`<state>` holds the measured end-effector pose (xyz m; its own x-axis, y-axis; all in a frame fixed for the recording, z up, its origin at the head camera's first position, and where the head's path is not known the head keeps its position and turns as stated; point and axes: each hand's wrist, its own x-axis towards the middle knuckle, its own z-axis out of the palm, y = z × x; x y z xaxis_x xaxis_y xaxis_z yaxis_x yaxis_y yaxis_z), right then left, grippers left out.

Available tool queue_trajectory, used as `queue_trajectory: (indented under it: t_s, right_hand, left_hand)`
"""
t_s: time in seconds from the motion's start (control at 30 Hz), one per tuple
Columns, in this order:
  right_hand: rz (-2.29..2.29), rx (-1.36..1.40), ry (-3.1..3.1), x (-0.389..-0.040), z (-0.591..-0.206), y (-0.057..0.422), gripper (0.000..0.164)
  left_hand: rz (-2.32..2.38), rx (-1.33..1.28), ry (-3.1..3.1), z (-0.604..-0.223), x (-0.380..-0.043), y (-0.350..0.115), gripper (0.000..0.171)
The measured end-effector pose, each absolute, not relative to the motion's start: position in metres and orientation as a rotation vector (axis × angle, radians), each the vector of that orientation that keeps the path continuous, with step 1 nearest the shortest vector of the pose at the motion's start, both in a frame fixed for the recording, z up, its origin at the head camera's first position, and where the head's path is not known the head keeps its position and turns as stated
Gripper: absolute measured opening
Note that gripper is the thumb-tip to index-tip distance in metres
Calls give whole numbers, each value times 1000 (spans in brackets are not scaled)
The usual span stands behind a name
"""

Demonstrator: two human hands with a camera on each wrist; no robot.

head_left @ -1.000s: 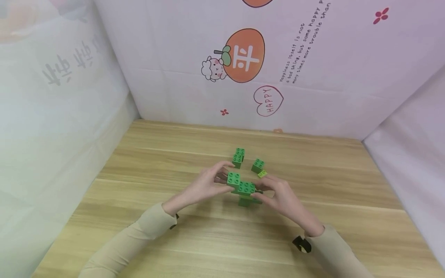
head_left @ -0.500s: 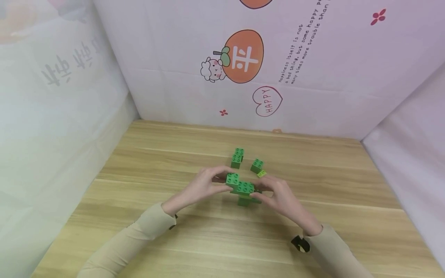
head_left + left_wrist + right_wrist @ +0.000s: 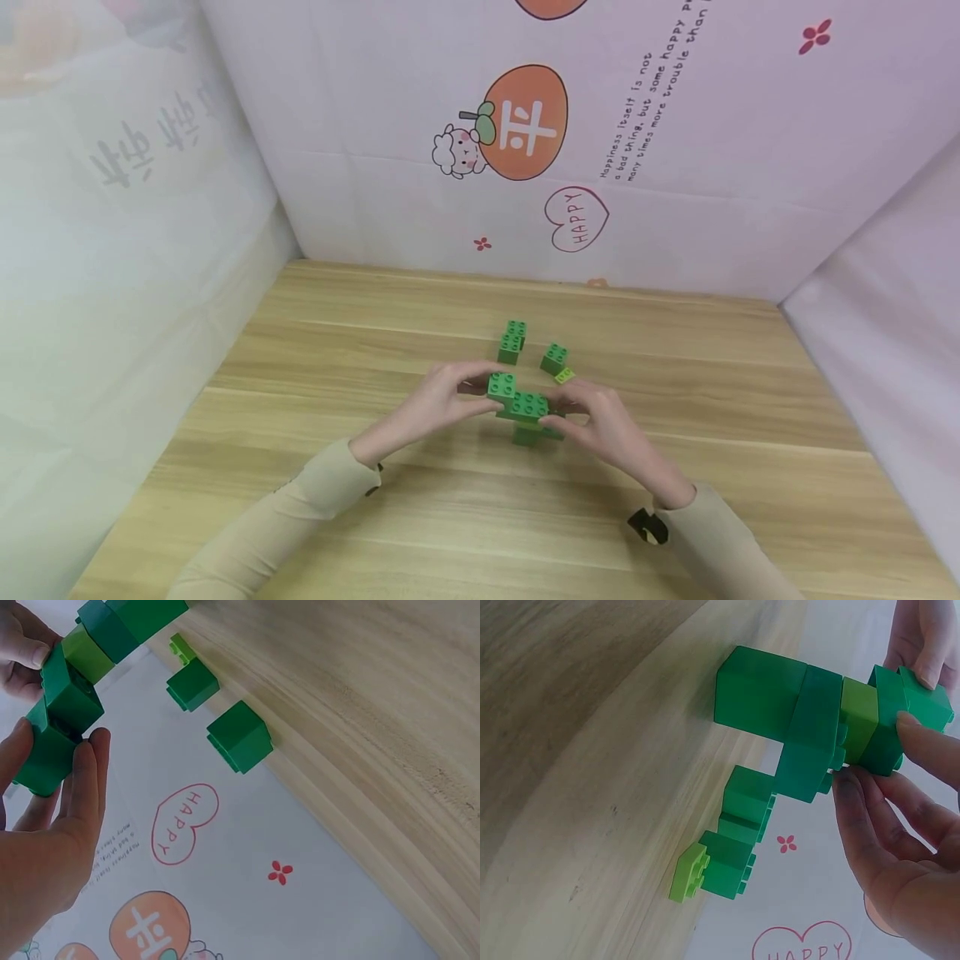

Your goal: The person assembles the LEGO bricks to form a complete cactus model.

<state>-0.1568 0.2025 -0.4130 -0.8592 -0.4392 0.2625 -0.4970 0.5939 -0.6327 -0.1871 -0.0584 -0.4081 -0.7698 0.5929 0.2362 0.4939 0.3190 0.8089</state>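
Observation:
A stack of toy building blocks stands on the table between the two hands. Its top is a square green block point(image 3: 501, 384), offset left over a longer green block point(image 3: 531, 406). The left hand point(image 3: 442, 400) holds the square block between thumb and fingers, also seen in the left wrist view. The right hand point(image 3: 603, 421) pinches the longer block at its right end. Under that sit a lime block point(image 3: 859, 712), a darker green block point(image 3: 810, 735) and a green bottom block point(image 3: 757, 694). In the head view the hands and upper blocks partly hide these lower ones.
Behind the stack lie loose blocks: a green pair or stepped block point(image 3: 513, 342), a square green block point(image 3: 555, 358) and a small lime piece point(image 3: 565, 376) beside it. The wooden table point(image 3: 360, 333) meets a printed white cloth wall point(image 3: 390, 208) at the back.
The left fingers have come down slightly and closed against the top square block since one second ago. The right hand and the stack keep their places, and the head view has shifted a little.

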Motion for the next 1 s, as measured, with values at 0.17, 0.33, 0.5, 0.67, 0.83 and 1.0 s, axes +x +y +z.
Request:
queue_trajectory:
  t_s: [0.17,0.33,0.5,0.67,0.83,1.0]
  right_hand:
    - [1112,817,-2724,-158,-414,202,28]
    - [1109,818,-2721,-159,-416,203,28]
    - [1105,815,-2721,-159,-416,203,28]
    - [1113,820,-2724,-158,-419,203,28]
    - [1109,826,-2701,-159,-420,203,28]
    - [1119,825,-2703,-160,-420,203,28]
  left_hand:
    - [1431,1058,2488,-409,-187,-59,47]
    - [1433,1111,2493,-412,-187,-59,50]
    - [1441,1077,2485,-414,-187,-59,52]
    - [1491,1014,2417,-416,-187,-59,49]
    - [1481,1069,2419,-414,-190,-59,50]
    - [1434,1098,2451,-412,-191,-60,50]
